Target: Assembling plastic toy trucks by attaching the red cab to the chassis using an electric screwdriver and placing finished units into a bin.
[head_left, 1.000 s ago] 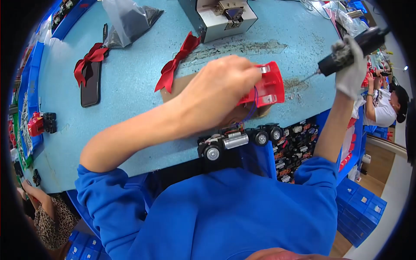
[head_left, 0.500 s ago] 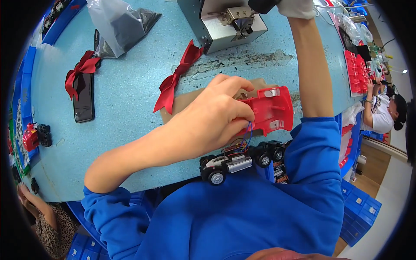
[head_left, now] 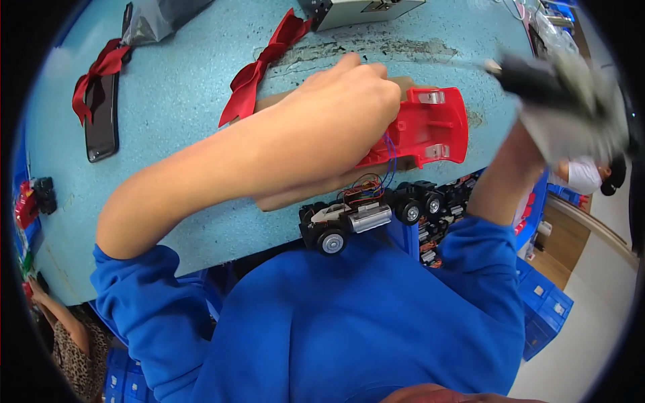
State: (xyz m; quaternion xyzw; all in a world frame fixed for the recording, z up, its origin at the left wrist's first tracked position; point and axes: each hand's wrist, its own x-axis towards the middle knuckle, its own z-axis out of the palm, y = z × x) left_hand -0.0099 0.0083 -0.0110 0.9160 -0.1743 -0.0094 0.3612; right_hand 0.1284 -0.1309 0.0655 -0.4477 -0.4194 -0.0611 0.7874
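Note:
My left hand (head_left: 356, 107) is curled over the left part of a red plastic toy vehicle body shell (head_left: 440, 127), which lies with its hollow inside up; the fingertips are hidden. The shell rests on a brown pad (head_left: 272, 200). Thin blue wires (head_left: 392, 160) run from it to a black toy truck chassis (head_left: 366, 218) with silver wheels, at the table's near edge. Off to the right, my white-gloved right hand (head_left: 581, 101) grips a black electric screwdriver (head_left: 531, 79) with a long thin bit pointing left. Motion blurs this hand.
A metal box (head_left: 363, 13) stands at the far edge. Left lie a red ribbon bow (head_left: 259, 67), a phone (head_left: 102, 121) with another bow, and a grey plastic bag (head_left: 161, 20). Several chassis (head_left: 433, 232) fill a bin by my right arm. Other people sit at both sides.
My right hand has swung from the metal box down and right with the screwdriver. My left hand has curled further over the shell. The whole view has shifted, too.

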